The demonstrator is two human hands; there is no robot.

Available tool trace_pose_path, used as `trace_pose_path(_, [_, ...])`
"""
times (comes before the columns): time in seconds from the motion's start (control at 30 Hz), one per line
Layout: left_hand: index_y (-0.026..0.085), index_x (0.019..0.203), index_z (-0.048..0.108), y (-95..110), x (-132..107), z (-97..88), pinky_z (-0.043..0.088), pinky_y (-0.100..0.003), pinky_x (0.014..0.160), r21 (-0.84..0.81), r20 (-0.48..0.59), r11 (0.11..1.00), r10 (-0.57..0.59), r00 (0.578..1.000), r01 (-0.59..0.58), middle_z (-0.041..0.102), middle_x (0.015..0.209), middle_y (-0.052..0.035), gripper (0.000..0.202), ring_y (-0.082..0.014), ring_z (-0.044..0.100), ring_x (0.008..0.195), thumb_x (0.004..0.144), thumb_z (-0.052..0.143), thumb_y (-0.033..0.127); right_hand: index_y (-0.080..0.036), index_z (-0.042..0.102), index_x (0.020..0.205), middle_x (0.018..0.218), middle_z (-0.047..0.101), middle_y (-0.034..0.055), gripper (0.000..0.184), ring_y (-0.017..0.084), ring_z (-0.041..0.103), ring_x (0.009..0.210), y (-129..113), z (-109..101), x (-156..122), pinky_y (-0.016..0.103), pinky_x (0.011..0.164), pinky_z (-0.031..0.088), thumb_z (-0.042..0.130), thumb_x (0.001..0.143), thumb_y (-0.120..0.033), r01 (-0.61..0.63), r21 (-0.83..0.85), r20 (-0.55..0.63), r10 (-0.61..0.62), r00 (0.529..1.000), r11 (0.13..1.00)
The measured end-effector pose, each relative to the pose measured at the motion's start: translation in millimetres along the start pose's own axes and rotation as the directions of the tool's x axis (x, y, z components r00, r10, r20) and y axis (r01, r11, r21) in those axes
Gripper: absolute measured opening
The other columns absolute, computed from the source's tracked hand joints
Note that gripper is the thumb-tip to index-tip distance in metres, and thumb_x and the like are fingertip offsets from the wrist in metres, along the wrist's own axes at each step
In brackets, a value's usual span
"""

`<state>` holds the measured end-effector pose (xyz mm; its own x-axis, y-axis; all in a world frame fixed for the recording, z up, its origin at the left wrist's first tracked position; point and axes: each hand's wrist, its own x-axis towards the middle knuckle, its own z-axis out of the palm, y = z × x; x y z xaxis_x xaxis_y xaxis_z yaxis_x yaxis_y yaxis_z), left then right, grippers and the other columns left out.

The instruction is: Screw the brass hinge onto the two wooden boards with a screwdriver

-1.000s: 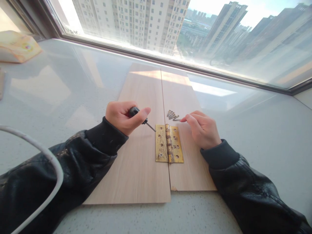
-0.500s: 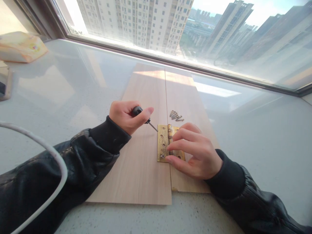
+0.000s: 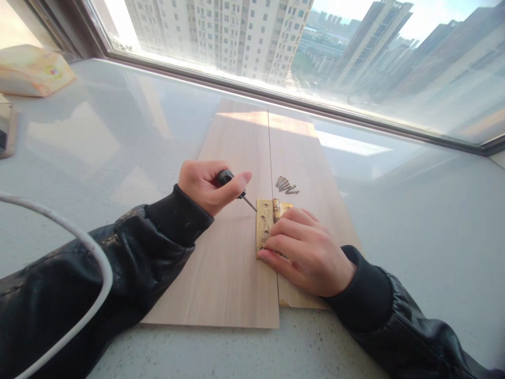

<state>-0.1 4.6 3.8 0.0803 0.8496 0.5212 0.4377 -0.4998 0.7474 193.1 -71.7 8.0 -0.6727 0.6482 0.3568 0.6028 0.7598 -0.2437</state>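
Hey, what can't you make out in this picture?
In the head view:
Hinge's right leaf: mostly hidden by the right hand.
Screwdriver handle: partly hidden by the left hand.
Screws: too small to read their head pattern.
Pale-rimmed object: cut off by left edge.

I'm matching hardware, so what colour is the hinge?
The hinge is brassy gold with dark marks; head view.

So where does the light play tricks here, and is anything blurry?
Head view: hazy glare whitens the lower window; head view: a sunlit band crosses the far end of the boards; head view: pale reflections lie on the counter; head view: hinge and screws look slightly soft.
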Motion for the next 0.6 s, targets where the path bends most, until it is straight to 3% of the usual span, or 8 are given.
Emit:
trace_pose_path(0.17, [0.019,0.042,0.041,4.1,-1.4,-6.4,0.021,-0.024,0.038,-0.028,0.07,0.998,0.059,0.996,-0.057,0.027,0.042,0.0053,0.042,-0.0067,0.025,0.042,0.071,0.064,0.039,-0.016,0.063,0.072,0.069,0.058,0.0046,0.015,0.017,0.047,0.07,0.5,-1.7,-0.4,0.034,0.066,0.041,0.062,0.08,-0.028,0.001,0.025,-0.032,0.0,1.0,1.0])
trace_pose_path(0.27, [0.02,0.046,0.047,12.9,-6.6,-15.0,0.023,-0.023,0.036,-0.096,0.195,0.99,0.125,0.973,-0.108,0.035,0.039,0.0054,0.037,-0.0066,0.029,0.038,0.066,0.07,0.042,-0.016,0.062,0.071,0.067,0.057,0.0037,0.013,0.015,0.047,0.065,-1.1,-7.8,-6.4,0.031,0.061,0.042,0.067,0.075,-0.027,-0.055,0.104,-0.21,0.076,0.975,0.993])
trace_pose_path(0.37, [0.02,0.055,0.056,23.4,-14.6,-23.4,0.03,-0.023,0.037,-0.168,0.275,0.977,0.174,0.946,-0.132,0.05,0.045,0.0032,0.029,-0.008,0.04,0.04,0.064,0.073,0.041,-0.016,0.057,0.065,0.063,0.053,0.0019,0.012,0.011,0.047,0.06,-4.3,-14.1,-19.4,0.026,0.054,0.039,0.065,0.074,-0.014,-0.177,0.177,-0.362,0.231,0.903,0.968])
trace_pose_path(0.43, [0.019,0.06,0.059,29.0,-19.2,-27.0,0.037,-0.024,0.041,-0.211,0.298,0.964,0.219,0.929,-0.16,0.057,0.053,0.0008,0.026,-0.0097,0.047,0.046,0.064,0.074,0.04,-0.016,0.055,0.062,0.061,0.052,0.0011,0.015,0.01,0.047,0.057,-6.5,-16.3,-29.4,0.025,0.052,0.038,0.064,0.074,-0.012,-0.241,0.204,-0.373,0.303,0.877,0.949])
trace_pose_path(0.6, [0.016,0.07,0.063,35.6,-24.2,-26.8,0.043,-0.023,0.046,-0.282,0.332,0.942,0.273,0.903,-0.181,0.064,0.064,-0.0037,0.018,-0.0116,0.056,0.055,0.075,0.067,0.033,-0.016,0.054,0.06,0.059,0.052,-0.0001,0.018,0.009,0.048,0.055,-9.1,-15.5,-43.5,0.024,0.05,0.039,0.062,0.076,-0.013,-0.296,0.256,-0.34,0.372,0.864,0.92])
